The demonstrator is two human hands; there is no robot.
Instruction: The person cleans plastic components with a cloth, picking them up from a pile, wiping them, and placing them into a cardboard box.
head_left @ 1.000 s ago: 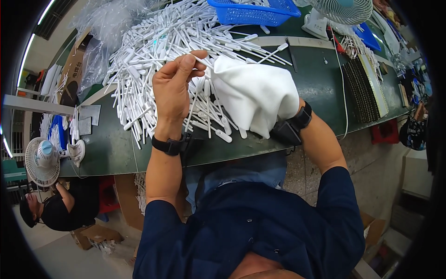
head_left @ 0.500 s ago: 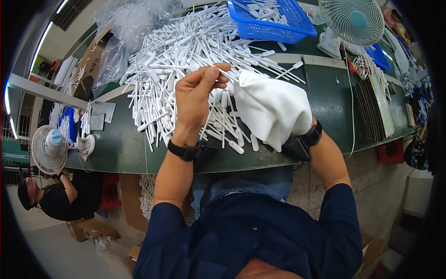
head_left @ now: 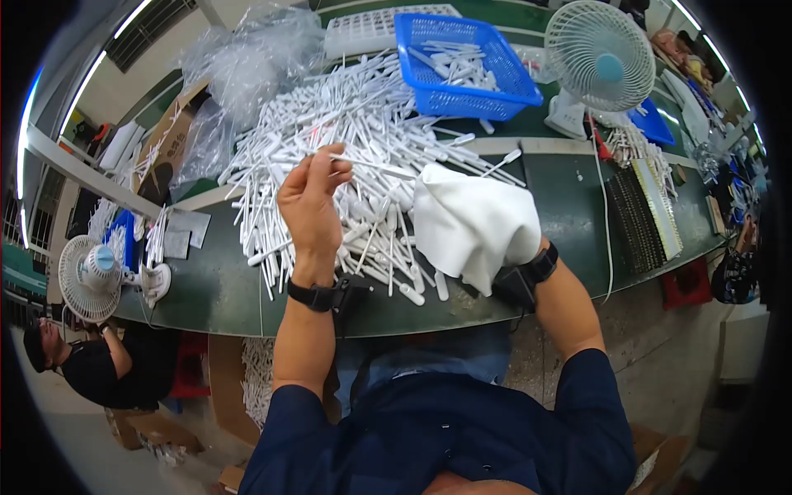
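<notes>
Between the thumb and fingers of my left hand (head_left: 313, 202) is the thin end of a white plastic stick (head_left: 381, 167). Its wider end points right and reaches the edge of a white cloth (head_left: 470, 206). That cloth drapes over my right hand (head_left: 544, 241) and is held by it, its fingers hidden underneath. Both hands are raised above the near part of a large heap of similar white plastic sticks (head_left: 289, 124), each with a broader flat end. Several lie loose by the near edge of the table, below the cloth.
Behind the heap, a blue basket (head_left: 520, 89) holds more sticks, beside a white gridded tray (head_left: 351, 35). Clear plastic bags (head_left: 256, 62) lie at the back left. One fan (head_left: 598, 58) stands back right, another fan (head_left: 87, 276) left. A person (head_left: 99, 359) is at the far left.
My left hand has moved left and lower in the view, drawing the stick away from the cloth so more of it shows. The whole view has tilted slightly, exposing the tray at the back.
</notes>
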